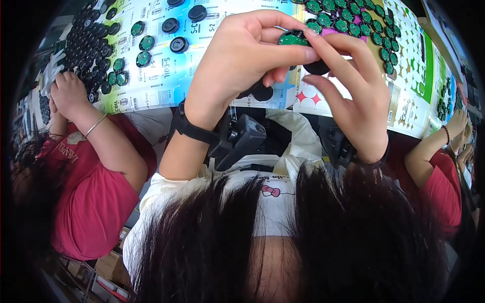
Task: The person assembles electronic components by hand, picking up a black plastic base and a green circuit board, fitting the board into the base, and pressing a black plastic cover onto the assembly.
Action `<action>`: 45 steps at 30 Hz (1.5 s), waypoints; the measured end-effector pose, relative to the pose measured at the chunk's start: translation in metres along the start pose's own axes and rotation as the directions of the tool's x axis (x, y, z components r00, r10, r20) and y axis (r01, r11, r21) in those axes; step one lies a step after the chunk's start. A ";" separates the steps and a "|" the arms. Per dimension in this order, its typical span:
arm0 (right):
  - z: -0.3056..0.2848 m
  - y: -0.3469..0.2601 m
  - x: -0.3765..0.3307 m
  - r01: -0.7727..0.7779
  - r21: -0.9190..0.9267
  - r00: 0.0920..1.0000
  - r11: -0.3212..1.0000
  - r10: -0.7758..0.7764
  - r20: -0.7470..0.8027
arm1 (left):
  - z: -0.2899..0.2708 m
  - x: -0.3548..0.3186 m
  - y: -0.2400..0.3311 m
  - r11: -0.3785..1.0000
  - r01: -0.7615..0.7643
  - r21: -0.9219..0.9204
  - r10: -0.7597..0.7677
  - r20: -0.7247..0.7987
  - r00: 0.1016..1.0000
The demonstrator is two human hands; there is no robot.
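Above the near edge of the covered table, my left hand pinches a round black housing with a green circuit board between thumb and fingers. My right hand meets it from the other side, its index finger reaching to the housing's edge. Between the right thumb and fingers sits a black round part, just below the board. Whether the two pieces are joined is hidden by my fingers. Some dark round pieces lie on the table beneath my left wrist.
Many green-board discs lie at the far right, with a few more at the left. Black round housings stand nearby, and a dense heap fills the far left. Co-workers' arms flank me on both sides.
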State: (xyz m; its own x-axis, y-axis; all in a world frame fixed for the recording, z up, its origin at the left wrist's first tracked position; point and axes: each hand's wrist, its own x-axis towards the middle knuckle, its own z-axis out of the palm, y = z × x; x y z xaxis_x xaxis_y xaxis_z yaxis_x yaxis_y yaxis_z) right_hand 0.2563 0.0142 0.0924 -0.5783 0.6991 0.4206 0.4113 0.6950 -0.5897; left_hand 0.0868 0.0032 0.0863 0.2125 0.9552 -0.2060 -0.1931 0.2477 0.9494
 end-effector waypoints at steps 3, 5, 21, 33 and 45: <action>0.000 -0.002 0.000 0.017 0.002 1.000 1.000 -0.017 -0.010 | -0.008 0.003 -0.001 0.998 0.067 -0.015 -0.066 0.073 0.995; 0.001 -0.002 0.000 0.024 0.001 1.000 1.000 -0.024 -0.016 | -0.010 0.003 -0.003 0.997 0.068 -0.028 -0.065 0.108 0.992; 0.011 0.001 0.002 -0.049 0.039 0.945 0.998 0.059 -0.320 | -0.009 0.002 -0.023 0.952 -0.057 -0.302 0.120 0.195 0.973; 0.014 -0.004 -0.001 -0.053 0.287 0.963 0.957 0.125 -0.238 | -0.005 -0.008 -0.021 0.964 -0.045 -0.260 0.106 0.223 0.969; 0.007 -0.010 0.000 -0.058 0.240 0.978 0.969 0.103 -0.180 | -0.004 -0.006 -0.019 0.969 -0.035 -0.244 0.091 0.219 0.971</action>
State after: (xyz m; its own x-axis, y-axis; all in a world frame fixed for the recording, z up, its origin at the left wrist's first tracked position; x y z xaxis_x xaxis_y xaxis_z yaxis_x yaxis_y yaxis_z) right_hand 0.2474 0.0061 0.0935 -0.3966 0.7858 0.4745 0.2631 0.5926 -0.7613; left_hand 0.0857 -0.0069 0.0684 0.3989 0.9149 -0.0619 -0.4287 0.2457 0.8694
